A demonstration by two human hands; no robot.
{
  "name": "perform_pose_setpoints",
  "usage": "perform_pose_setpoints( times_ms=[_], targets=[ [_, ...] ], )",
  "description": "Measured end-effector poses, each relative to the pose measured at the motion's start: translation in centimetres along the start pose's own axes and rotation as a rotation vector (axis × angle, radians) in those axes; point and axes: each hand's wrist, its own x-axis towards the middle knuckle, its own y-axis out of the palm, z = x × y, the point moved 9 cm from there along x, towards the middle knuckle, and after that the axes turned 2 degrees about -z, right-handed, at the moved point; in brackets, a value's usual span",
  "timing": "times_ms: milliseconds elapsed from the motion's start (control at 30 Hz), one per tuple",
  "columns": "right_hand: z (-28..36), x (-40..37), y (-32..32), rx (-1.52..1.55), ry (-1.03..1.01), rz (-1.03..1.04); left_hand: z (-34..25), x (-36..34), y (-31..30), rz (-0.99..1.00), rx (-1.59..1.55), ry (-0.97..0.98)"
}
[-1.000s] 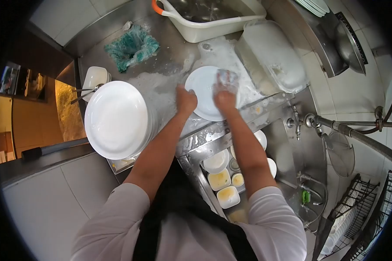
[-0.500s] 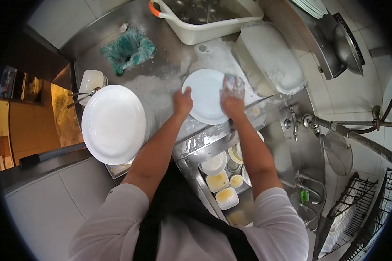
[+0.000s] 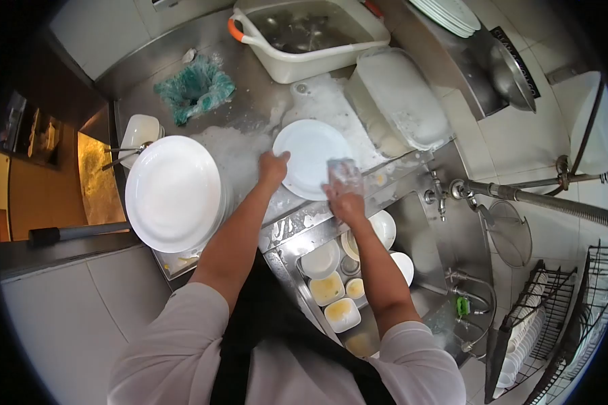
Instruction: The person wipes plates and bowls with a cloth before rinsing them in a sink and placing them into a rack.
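A white plate (image 3: 309, 156) lies on the sudsy steel counter in front of me. At its left rim, my left hand (image 3: 274, 169) grips the edge with the thumb on top. My right hand (image 3: 346, 196) presses a greyish, suds-covered sponge (image 3: 342, 167) against the plate's lower right rim; foam partly hides the fingers. To the left of my left arm stands a stack of large white plates (image 3: 174, 192). In the sink below my right forearm are several dirty white bowls (image 3: 327, 288), some with yellow residue.
A white tub (image 3: 284, 64) of murky water with utensils stands at the back. Beside it is a foam-covered translucent container (image 3: 405, 98). A green plastic bag (image 3: 194, 91) lies back left. Faucet (image 3: 438, 196), hose (image 3: 540, 201) and dish racks (image 3: 540, 324) are on the right.
My right hand has slid with the sponge from the plate's upper right rim down to its lower right rim. The left hand keeps its grip. The camera view has shifted slightly.
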Motion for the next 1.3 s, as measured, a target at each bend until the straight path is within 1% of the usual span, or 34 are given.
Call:
perform_pose_setpoints(
  times_ms=[33,100,133,167,200,233,267,300,333,367,400,433,467,500,567,600,667,700,767,800,833,867,900,933,967,1000,1033,1100,1133,1167,1200,1233,1267,1300],
  targets=[
    [-1.1,0.2,-0.4,-0.005,0.000,-0.015,-0.9,-1.5,0.0,0.060,-0.050,0.014],
    [-5.6,0.4,-2.7,0.304,0.344,-0.206,-3.1,-2.2,-0.1,0.120,-0.101,0.040],
    [-6.7,0.8,-4.1,0.305,0.340,-0.211,-4.6,-2.4,0.2,0.186,0.029,0.142],
    [-9.2,0.4,-4.5,0.705,0.658,-0.099,-5.8,-3.1,0.4,0.251,0.161,0.236],
    [-10.3,-0.9,-3.4,1.104,0.975,0.029,-7.4,-3.7,-0.2,0.251,0.161,0.234],
    [-11.4,-0.7,-4.2,1.104,0.971,0.025,-10.8,-5.0,1.2,0.444,0.242,0.339],
    [-10.0,1.3,-4.3,1.238,0.726,0.226,-14.3,-6.3,2.4,0.629,0.322,0.449],
    [-7.7,2.2,-4.3,1.352,0.478,0.434,-16.8,-7.1,2.6,0.626,0.323,0.448],
    [-5.0,3.5,-9.2,0.944,0.424,0.576,-20.0,-9.5,4.4,0.700,0.564,0.686],
    [-4.9,4.5,-8.7,0.944,0.427,0.572,-22.1,-11.6,6.2,0.765,0.804,0.931],
    [-4.4,6.4,-9.4,0.745,0.240,0.440,-23.6,-11.6,6.9,0.767,0.802,0.935],
    [-3.8,7.6,-10.4,0.546,0.060,0.309,-24.5,-12.1,7.8,0.793,0.914,1.016],
    [-3.5,7.9,-10.6,0.821,0.121,0.371,-25.1,-12.5,8.2,0.814,1.030,1.100],
    [-3.1,7.8,-11.1,0.824,0.120,0.367,-25.6,-12.5,7.7,0.815,1.034,1.102],
    [-6.6,6.0,-11.8,1.071,0.638,0.030,-27.7,-9.8,3.7,0.549,0.660,0.870],
    [-6.2,4.8,-10.9,1.380,0.714,-0.115,-27.0,-8.5,1.8,0.402,0.501,0.891],
    [-8.2,3.3,-1.9,1.960,0.757,-0.395,-22.9,-7.2,-1.9,0.140,0.235,0.639],
    [-4.9,2.5,-2.0,2.103,0.822,-0.424,-19.6,-7.6,-2.3,0.076,0.030,0.543],
    [-1.3,1.4,1.8,2.296,0.891,-0.499,-13.1,-9.0,-2.3,-0.004,-0.285,0.352],
    [-0.2,0.5,2.0,2.293,0.895,-0.505,-11.5,-10.0,-2.3,-0.026,-0.396,0.262],
    [1.0,-0.2,2.2,2.172,0.898,-0.387,-11.2,-10.1,-2.6,-0.022,-0.397,0.261],
    [1.6,-0.5,2.3,2.048,0.897,-0.273,-11.5,-10.1,-2.7,0.055,-0.231,0.237],
    [0.1,-1.0,2.4,2.043,0.900,-0.273,-11.2,-10.1,-3.0,0.129,-0.065,0.208],
    [-2.1,-0.5,0.4,1.636,0.569,-0.116,-11.4,-8.8,-2.9,0.208,-0.008,0.232],
    [-4.4,0.3,-0.3,1.488,0.510,0.021,-13.5,-7.7,-3.9,0.206,-0.011,0.230],
    [-6.7,1.0,-1.1,1.334,0.434,0.144,-17.3,-7.9,-3.3,0.407,0.262,0.333],
    [-9.1,2.1,-0.7,1.447,0.626,0.265,-19.2,-8.7,-2.2,0.614,0.535,0.427],
    [-2.9,7.1,-12.4,0.805,0.171,0.346,-22.5,-10.8,1.1,0.656,0.914,0.867],
    [-1.6,8.3,-13.6,0.805,0.174,0.358,-23.2,-11.7,3.1,0.720,1.006,0.913],
    [0.4,9.7,-14.5,0.680,0.060,0.364,-23.9,-12.4,4.7,0.781,1.099,0.964],
    [1.7,10.5,-15.1,0.555,-0.055,0.360,-24.8,-11.9,4.9,0.777,1.099,0.966],
    [1.4,10.4,-15.1,0.556,-0.057,0.355,-26.8,-11.0,4.3,0.643,0.997,0.973],
    [-1.4,9.8,-15.0,0.738,0.166,0.197,-27.8,-10.6,3.5,0.519,0.891,0.967],
    [-4.3,9.0,-14.3,0.907,0.385,0.030,-27.3,-10.2,2.8,0.516,0.892,0.967]
  ],
)
